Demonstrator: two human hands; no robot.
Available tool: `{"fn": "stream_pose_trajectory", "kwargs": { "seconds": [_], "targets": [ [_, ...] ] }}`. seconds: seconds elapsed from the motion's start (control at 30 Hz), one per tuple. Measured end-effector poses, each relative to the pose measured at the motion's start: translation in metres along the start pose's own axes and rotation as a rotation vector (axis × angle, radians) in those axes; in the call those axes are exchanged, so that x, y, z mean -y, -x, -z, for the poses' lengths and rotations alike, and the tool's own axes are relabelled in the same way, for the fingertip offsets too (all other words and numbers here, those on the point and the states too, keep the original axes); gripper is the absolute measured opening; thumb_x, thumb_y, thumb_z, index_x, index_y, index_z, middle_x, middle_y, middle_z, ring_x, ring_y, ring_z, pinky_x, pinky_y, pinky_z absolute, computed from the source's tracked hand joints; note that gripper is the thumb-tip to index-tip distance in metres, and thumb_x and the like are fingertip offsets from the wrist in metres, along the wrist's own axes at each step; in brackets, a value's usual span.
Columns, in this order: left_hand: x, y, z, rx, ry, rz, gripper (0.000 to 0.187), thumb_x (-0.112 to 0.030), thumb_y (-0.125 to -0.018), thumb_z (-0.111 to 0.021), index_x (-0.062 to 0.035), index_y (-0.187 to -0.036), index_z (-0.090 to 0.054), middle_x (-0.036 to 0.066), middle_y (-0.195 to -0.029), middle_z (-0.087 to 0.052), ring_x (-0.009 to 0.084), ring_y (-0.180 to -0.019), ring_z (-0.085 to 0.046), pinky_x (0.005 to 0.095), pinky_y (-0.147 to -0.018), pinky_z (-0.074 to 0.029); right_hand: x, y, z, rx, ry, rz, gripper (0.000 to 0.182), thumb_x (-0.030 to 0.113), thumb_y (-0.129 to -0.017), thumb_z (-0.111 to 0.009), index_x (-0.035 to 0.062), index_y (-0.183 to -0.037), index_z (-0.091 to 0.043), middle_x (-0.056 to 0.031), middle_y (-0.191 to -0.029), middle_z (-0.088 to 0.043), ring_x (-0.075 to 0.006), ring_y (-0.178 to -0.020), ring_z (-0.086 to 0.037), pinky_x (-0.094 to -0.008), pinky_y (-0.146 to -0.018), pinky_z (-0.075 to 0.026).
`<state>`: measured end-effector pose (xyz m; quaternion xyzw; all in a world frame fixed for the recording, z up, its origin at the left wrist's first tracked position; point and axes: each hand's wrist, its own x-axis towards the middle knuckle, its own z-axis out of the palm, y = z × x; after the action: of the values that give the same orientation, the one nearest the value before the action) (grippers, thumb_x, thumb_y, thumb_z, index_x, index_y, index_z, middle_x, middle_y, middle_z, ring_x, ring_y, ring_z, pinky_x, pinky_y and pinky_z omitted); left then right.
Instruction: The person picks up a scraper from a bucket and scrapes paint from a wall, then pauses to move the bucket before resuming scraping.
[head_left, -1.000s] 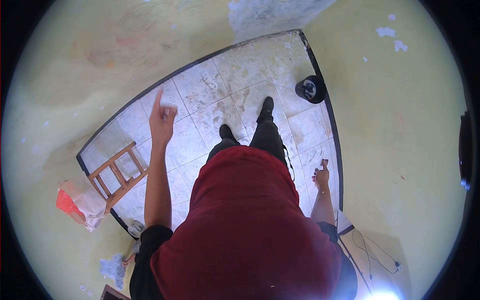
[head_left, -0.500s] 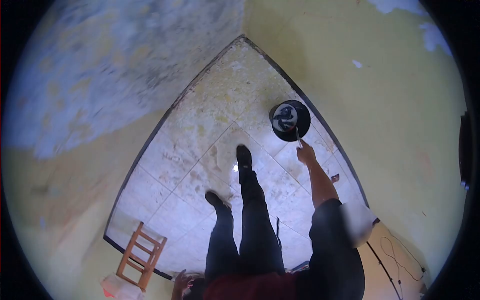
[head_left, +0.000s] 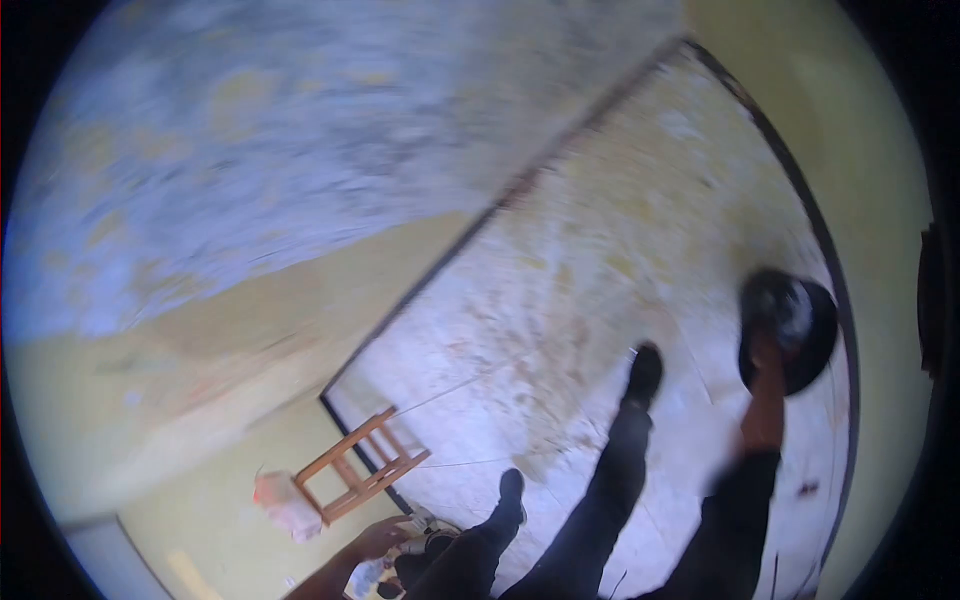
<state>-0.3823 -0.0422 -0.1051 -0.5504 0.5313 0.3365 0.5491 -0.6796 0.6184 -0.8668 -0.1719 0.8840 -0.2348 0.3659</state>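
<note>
On the floor at right stands a black bucket with whitish and dark stuff inside. My right hand reaches over its near rim; it is smeared by motion and looks closed, but what it grips is hidden. Low on the left, my left hand hangs away from the bucket with its fingers loosely apart, and I see nothing held in it. Behind and below it are some small items on the floor, too blurred to name.
A wooden frame with rungs, like a stool or short ladder, stands by the left wall, a pinkish-white bag at its end. The wall is patchy. White stains cover the tiled floor. My feet stand left of the bucket.
The view has swung left, so the bucket and my legs appear farther right. My right hand has moved from beside the bucket, where it held a narrow light handle, to over its opening.
</note>
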Motion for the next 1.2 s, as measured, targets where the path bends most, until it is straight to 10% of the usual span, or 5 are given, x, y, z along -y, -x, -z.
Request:
{"fn": "stream_pose_trajectory", "kwargs": {
  "seconds": [0.13,0.57,0.63,0.7,1.2],
  "targets": [
    [0.036,0.007,0.022,-0.027,0.015,-0.205,0.036,-0.011,-0.097,-0.056,-0.0081,-0.133,-0.063,0.018,-0.141,-0.056,0.0186,-0.084,-0.071,0.0327,-0.077,-0.06,0.149,0.033,0.153,-0.083,-0.826,-0.982,0.033,0.032,-0.091,-0.065,0.0066,-0.112,-0.067,-0.0129,-0.095,-0.072,-0.0393,-0.077,-0.068,-0.0478,-0.072,-0.054],
    [0.072,0.052,0.117,-0.678,0.293,-0.507,0.054,-0.021,-0.089,-0.078,-0.0062,-0.136,-0.057,0.009,-0.085,-0.072,0.0136,-0.065,-0.067,0.0318,-0.063,-0.055,0.545,0.102,0.405,-0.568,-0.39,0.235,0.062,0.001,-0.093,-0.054,0.0042,-0.153,-0.04,-0.0209,-0.153,-0.046,-0.0318,-0.141,-0.046,-0.0365,-0.114,-0.037],
    [0.076,0.059,0.151,-0.889,0.294,-0.684,0.054,-0.016,-0.088,-0.077,-0.0061,-0.137,-0.057,0.008,-0.086,-0.071,0.012,-0.071,-0.066,0.0299,-0.066,-0.053,0.637,0.058,0.399,-0.602,-0.666,0.507,0.073,-0.003,-0.095,-0.051,0.0163,-0.161,-0.026,-0.0096,-0.137,-0.06,-0.0153,-0.096,-0.063,-0.0242,-0.067,-0.051],
    [0.052,0.098,0.199,-1.075,0.4,-0.891,0.053,-0.013,-0.088,-0.075,-0.0054,-0.137,-0.056,0.007,-0.095,-0.072,0.0135,-0.084,-0.065,0.0295,-0.076,-0.051,0.782,0.064,0.423,-0.098,-1.507,0.431,0.082,-0.001,-0.096,-0.058,0.0317,-0.162,-0.023,0.0056,-0.085,-0.052,-0.0026,-0.059,-0.04,-0.0197,-0.05,-0.038],
    [0.028,0.383,0.471,-2.633,-0.016,-1.458,0.07,-0.048,-0.093,-0.068,-0.0075,-0.146,-0.045,0.016,-0.145,-0.042,0.0316,-0.135,-0.038,0.0563,-0.109,-0.032,1.135,0.067,0.404,-0.846,-1.284,-0.07,0.052,0.042,-0.102,-0.052,0.0267,-0.151,-0.045,-0.0272,-0.104,-0.07,-0.0411,-0.096,-0.069,-0.0431,-0.085,-0.052]
  ]
}}
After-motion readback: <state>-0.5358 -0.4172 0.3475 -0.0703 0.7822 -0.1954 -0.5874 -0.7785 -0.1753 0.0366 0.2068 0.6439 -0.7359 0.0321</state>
